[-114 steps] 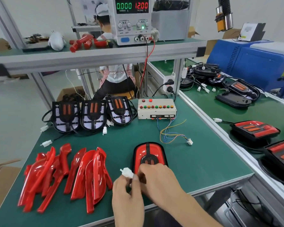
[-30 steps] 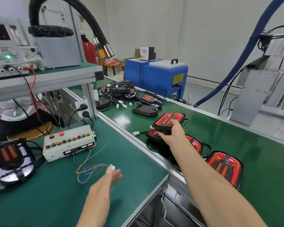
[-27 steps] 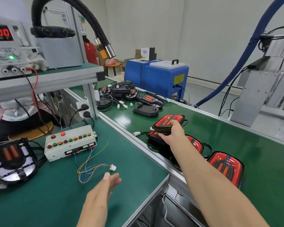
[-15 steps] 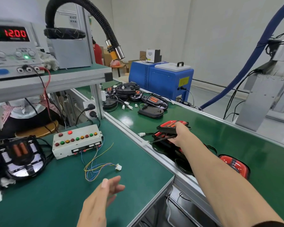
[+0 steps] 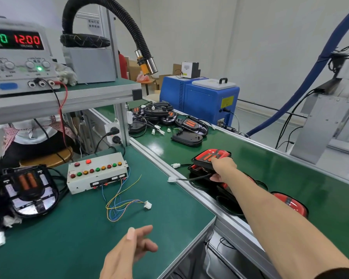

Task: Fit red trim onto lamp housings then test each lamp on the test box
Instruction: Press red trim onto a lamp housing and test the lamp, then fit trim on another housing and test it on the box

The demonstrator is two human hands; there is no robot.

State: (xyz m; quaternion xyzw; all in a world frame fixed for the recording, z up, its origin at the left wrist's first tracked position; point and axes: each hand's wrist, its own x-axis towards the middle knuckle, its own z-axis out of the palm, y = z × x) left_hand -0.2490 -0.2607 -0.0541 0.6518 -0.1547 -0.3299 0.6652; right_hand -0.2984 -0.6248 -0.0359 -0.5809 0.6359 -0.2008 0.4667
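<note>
Lamps with red trim lie stacked on the green conveyor belt [image 5: 280, 170], close to its near rail. The right hand [image 5: 222, 170] reaches over the rail and grips the topmost finished lamp [image 5: 210, 157], thumb under its near edge and fingers over the top, holding it tilted on the lamp below. A black cable runs from this stack to a white plug [image 5: 171, 179] lying on the rail. Another trimmed lamp [image 5: 290, 202] sits further along the belt's near edge, partly hidden by the forearm.

The left hand [image 5: 129, 250] hovers above the front edge of the green workbench [image 5: 69, 238], fingers loosely spread and holding nothing.

The test box [image 5: 97, 173] stands near the middle of the bench, one red light lit at its top, its coloured wires ending in a white connector [image 5: 147, 204] that lies free on the mat. At the bench's left edge rests an untrimmed lamp housing [image 5: 28, 192] with two orange strips. A pile of black housings [image 5: 155, 115] lies at the belt's far end, beside the blue machine [image 5: 199, 97]. The power supply [image 5: 18, 57] on the upper shelf reads 12.00.
</note>
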